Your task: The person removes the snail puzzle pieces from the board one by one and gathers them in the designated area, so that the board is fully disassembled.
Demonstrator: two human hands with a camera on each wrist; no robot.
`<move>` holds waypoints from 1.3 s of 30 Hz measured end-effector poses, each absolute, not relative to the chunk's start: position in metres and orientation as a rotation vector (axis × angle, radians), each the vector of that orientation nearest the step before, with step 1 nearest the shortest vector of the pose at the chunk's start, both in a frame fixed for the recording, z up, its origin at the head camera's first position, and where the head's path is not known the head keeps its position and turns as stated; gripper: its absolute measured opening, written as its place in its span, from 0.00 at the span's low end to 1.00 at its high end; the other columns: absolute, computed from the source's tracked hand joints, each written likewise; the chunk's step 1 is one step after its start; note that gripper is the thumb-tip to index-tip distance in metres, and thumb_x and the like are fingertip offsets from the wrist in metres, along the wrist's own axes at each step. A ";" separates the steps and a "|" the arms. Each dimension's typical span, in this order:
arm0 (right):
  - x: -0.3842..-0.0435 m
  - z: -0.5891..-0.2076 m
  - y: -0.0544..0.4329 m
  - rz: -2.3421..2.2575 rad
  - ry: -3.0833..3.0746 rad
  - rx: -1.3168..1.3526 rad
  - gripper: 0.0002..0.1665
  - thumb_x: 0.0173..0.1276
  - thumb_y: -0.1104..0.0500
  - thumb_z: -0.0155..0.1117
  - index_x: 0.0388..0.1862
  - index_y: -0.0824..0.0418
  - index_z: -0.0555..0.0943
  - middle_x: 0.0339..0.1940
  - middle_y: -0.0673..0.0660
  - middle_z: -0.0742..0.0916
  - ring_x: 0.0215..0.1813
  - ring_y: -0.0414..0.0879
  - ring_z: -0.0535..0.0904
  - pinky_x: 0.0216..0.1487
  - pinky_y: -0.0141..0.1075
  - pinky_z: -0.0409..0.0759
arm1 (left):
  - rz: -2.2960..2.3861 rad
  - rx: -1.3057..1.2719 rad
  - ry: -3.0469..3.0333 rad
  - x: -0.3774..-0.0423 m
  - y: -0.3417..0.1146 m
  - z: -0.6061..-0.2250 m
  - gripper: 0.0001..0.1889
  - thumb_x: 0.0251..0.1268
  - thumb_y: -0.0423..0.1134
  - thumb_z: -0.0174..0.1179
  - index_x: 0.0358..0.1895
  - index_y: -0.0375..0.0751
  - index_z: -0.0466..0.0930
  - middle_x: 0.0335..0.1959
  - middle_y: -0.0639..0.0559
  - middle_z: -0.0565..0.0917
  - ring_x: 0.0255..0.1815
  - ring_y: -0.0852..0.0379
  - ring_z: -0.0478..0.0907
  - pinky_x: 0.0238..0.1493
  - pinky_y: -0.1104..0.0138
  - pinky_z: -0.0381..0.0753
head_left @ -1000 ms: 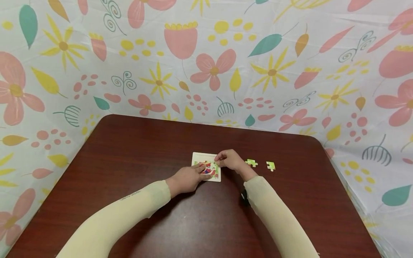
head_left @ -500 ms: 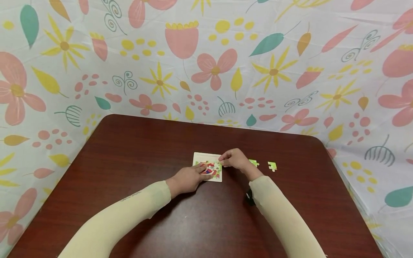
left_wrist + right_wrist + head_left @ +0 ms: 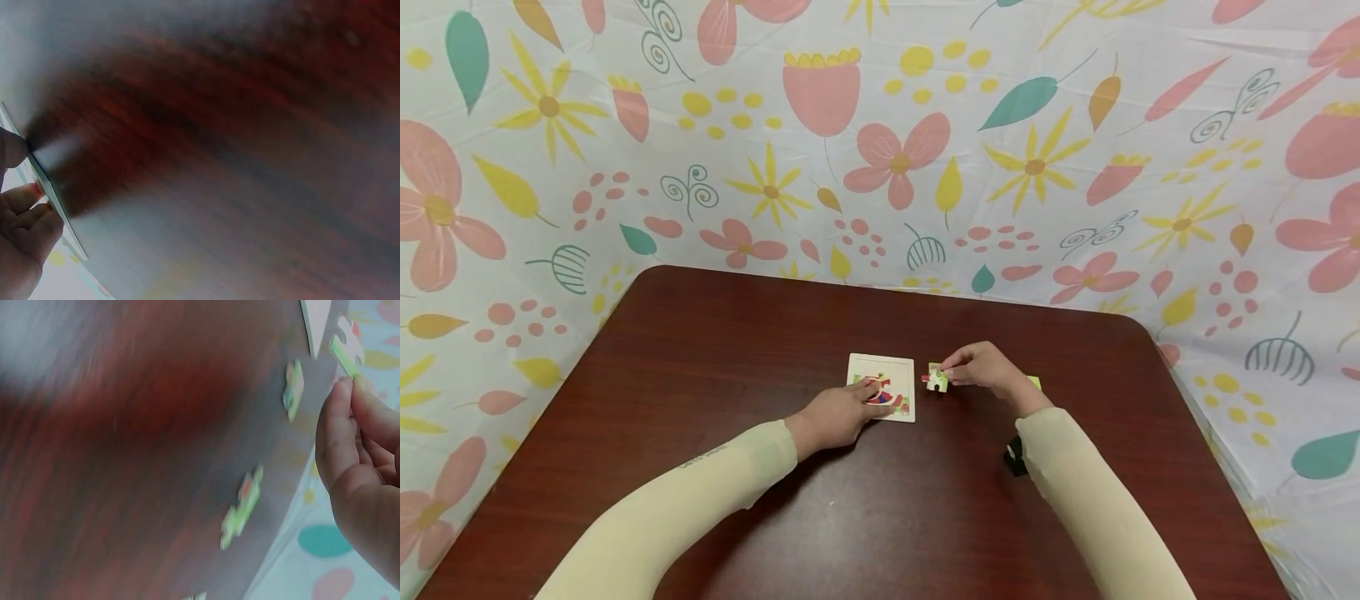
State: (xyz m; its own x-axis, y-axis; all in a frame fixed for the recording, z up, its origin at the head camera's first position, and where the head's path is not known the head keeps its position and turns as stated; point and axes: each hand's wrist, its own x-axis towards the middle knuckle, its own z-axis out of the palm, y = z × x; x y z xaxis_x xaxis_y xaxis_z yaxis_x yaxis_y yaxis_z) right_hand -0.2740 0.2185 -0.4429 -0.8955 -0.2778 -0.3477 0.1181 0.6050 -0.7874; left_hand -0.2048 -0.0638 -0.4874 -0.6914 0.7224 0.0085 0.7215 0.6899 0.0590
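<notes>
My left hand rests flat on a small square jigsaw board with a cream border and a colourful picture. Its fingers cover part of that picture. In the left wrist view the fingertips lie along the board's face near its edge. Just right of the board, my right hand pinches a jigsaw piece between thumb and fingers, holding it above the table. Other pieces lie flat in the right wrist view: a nearer one with a green edge and another closer to the board.
The dark red-brown table has rounded far corners. A flower-printed cloth hangs behind it. Part of a green piece shows behind the right wrist. A black object is under the right cuff.
My right hand has moved right, away from the board's right edge, carrying a jigsaw piece off it. The left hand has stayed in place.
</notes>
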 end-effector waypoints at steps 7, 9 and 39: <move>-0.274 -0.423 0.255 -1.144 2.413 -0.124 0.16 0.75 0.65 0.63 0.54 0.77 0.83 0.50 0.67 0.88 0.42 0.44 0.89 0.55 0.47 0.88 | 0.107 1.230 2.891 -0.203 -0.065 -0.487 0.27 0.72 0.33 0.55 0.70 0.62 0.77 0.70 0.44 0.80 0.73 0.47 0.77 0.46 0.57 0.89; -0.275 -0.418 0.265 -1.125 2.413 -0.116 0.17 0.74 0.64 0.63 0.54 0.77 0.83 0.51 0.67 0.88 0.41 0.40 0.88 0.57 0.49 0.87 | 0.110 1.223 2.891 -0.203 -0.065 -0.487 0.27 0.73 0.33 0.55 0.71 0.63 0.77 0.70 0.44 0.79 0.73 0.47 0.76 0.46 0.57 0.89; -0.259 -0.417 0.343 -1.005 2.401 -0.103 0.16 0.74 0.62 0.65 0.52 0.76 0.84 0.51 0.62 0.89 0.42 0.37 0.88 0.53 0.43 0.89 | 0.135 1.203 2.884 -0.201 -0.065 -0.483 0.22 0.77 0.37 0.54 0.69 0.61 0.79 0.71 0.43 0.78 0.74 0.46 0.75 0.51 0.56 0.88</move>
State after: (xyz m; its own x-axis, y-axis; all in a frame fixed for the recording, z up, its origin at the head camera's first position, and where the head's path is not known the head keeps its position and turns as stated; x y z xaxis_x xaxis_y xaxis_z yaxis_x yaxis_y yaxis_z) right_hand -0.2590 0.3431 -0.4167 -0.8566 -0.2651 -0.4427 0.1291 0.7206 -0.6813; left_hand -0.2012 -0.0652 -0.4831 -0.7041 0.7099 0.0201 0.7086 0.7004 0.0852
